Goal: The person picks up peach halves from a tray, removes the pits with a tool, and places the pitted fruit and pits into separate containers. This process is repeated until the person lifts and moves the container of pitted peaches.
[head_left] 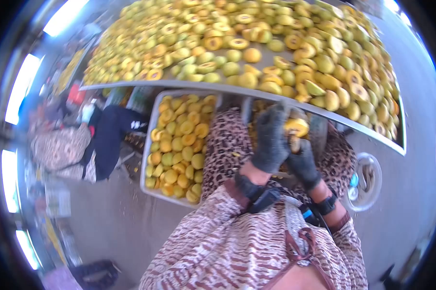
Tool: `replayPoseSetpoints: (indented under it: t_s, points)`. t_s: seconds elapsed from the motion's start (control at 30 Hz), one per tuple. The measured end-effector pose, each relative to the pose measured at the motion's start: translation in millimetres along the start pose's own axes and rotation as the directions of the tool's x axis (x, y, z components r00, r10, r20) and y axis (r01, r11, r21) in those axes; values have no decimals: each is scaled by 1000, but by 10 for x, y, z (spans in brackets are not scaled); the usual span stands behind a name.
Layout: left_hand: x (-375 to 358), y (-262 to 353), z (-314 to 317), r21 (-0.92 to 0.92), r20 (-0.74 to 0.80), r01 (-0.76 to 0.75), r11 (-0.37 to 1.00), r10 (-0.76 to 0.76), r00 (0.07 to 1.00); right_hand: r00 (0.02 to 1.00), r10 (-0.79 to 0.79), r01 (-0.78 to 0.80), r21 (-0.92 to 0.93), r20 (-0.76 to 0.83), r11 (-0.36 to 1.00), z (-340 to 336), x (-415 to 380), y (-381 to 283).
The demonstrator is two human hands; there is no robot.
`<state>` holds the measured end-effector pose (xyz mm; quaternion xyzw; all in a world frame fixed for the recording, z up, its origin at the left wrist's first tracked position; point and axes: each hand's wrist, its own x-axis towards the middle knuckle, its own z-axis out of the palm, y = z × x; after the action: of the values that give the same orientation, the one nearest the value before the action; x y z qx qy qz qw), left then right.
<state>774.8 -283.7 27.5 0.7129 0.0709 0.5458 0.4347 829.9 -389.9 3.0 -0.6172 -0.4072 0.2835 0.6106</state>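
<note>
My left hand (271, 139), in a dark grey glove, is closed on a yellow fruit (296, 127) at its fingertips, above my lap. Just below and to the right, my right hand (302, 164), also gloved, is closed close against the fruit. A small brownish piece shows between the hands, and what my right hand grips is too small to make out. Beyond the hands is a large metal-edged table (203, 87) heaped with whole and halved yellow-green fruit (324, 63).
A white crate (144, 169) of yellow fruit stands left of my legs. Another container, partly hidden, is between my knees. A clear round tub (378, 181) with items inside is on the floor at right. Another person (107, 140) sits at the left.
</note>
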Motion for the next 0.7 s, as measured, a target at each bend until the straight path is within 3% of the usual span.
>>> replayPoseSetpoints:
  t_s: [0.03,0.07,0.1,0.13,0.17,0.23,0.27,0.33,0.37,0.43,0.5,0.57,0.63,0.67,0.7]
  points:
    - [58,141,-1,-341,35,309,888,-317,948,995,76,-77,21,64,997,-58,1,76]
    - [122,250,1,-575,85,462,675,-513,854,995,55,-64,105,83,992,-45,-1,121]
    - [161,315,2,-641,103,471,606,-540,836,972,192,-219,224,137,950,-35,-13,63]
    - [205,382,13,-690,117,470,550,-555,823,949,238,-279,198,207,940,-73,-38,-45]
    - [208,428,16,-716,120,453,531,-546,829,911,336,-397,291,237,870,-95,-73,-86]
    - [204,455,-13,-709,122,371,600,-414,902,886,306,-371,136,348,919,-276,-118,-55]
    - [191,500,-80,-708,99,362,606,-423,901,872,303,-360,85,385,929,-304,-93,-91]
    - [195,588,-231,-716,352,521,464,-404,844,853,277,-307,-3,443,952,-282,-25,-128]
    - [228,620,-320,-719,339,513,469,-408,848,845,263,-277,-41,466,960,-274,22,-148]
    - [241,670,-515,-743,444,591,314,-430,786,825,220,-192,-108,521,975,-248,75,-163]
    - [204,599,-637,-729,476,634,257,-476,740,797,157,-69,-170,583,983,-195,160,-155]
    - [187,518,-704,-812,365,460,360,-303,880,762,61,94,-203,645,975,-148,226,-92]
    - [131,363,-1050,-787,395,469,400,-257,882,717,23,218,-255,697,942,-25,268,-85]
    - [46,160,-1220,-497,129,162,852,-113,985,668,84,223,-307,739,925,129,329,-234]
    - [21,185,-1387,-415,3,98,904,-106,994,615,144,237,-356,776,904,283,392,-382]
